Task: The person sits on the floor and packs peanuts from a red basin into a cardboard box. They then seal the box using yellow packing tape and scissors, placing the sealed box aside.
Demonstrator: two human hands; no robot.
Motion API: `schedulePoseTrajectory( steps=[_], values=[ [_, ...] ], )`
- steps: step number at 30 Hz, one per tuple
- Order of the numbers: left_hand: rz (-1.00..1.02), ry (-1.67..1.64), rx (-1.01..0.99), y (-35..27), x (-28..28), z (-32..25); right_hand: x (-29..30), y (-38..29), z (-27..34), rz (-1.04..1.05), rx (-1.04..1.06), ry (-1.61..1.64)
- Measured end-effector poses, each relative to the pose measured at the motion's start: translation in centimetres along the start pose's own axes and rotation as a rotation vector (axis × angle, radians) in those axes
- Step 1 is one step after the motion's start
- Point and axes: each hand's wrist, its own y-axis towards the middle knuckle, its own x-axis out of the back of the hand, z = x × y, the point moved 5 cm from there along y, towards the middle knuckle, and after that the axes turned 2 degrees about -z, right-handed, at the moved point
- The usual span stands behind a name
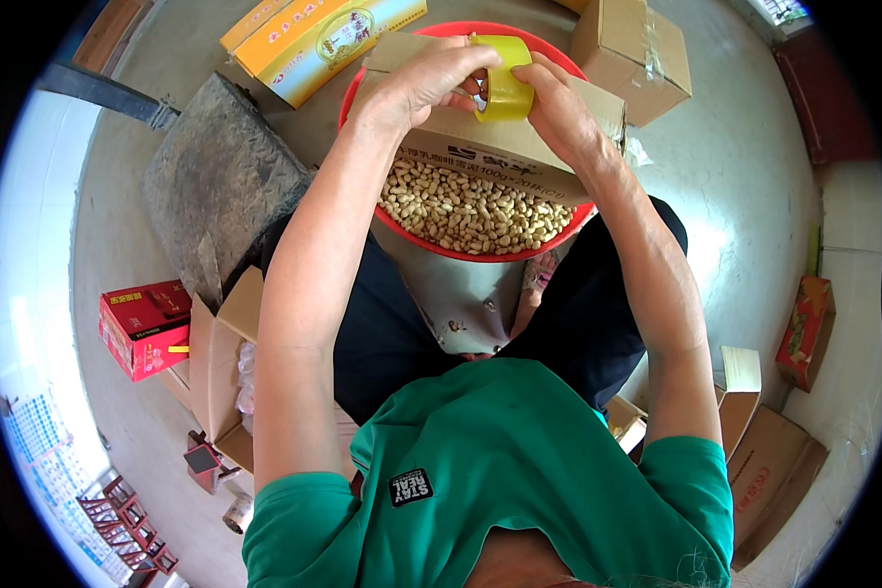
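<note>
A wide roll of yellow packing tape [513,95] is between my two hands, above a cardboard box. My left hand [437,79] grips its left side, with fingers at the core opening. At the right side, my right hand [558,110] has its thumb against the tape's outer surface. The cardboard box [426,143] bears printed writing and sits over a round red basin [478,256]. Unshelled peanuts [478,209] fill the visible near part of that basin. The far part of the basin is hidden by the box and my hands.
A yellow-orange carton [323,48] lies beyond the basin, and a taped cardboard box [628,62] stands at far right. Left of my legs are a rough grey block [220,169], a red carton [147,327] and an open cardboard box [217,367]. More boxes [772,478] line the right.
</note>
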Motion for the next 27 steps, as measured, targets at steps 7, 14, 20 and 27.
schedulePoseTrajectory(
  steps=[7,14,20,27],
  values=[
    [-0.04,-0.002,0.037,0.9,0.5,0.9,-0.5,-0.5,0.4,0.015,-0.044,0.124],
    [-0.003,0.037,0.001,1.0,0.2,1.1,-0.2,-0.4,0.2,-0.033,-0.046,0.055],
    [-0.005,0.034,-0.006,1.0,0.2,1.2,0.1,-0.1,-0.4,-0.029,-0.04,0.065],
    [-0.003,0.038,-0.004,0.6,-0.1,0.9,-0.7,-0.6,0.4,-0.036,-0.051,0.111]
  ],
)
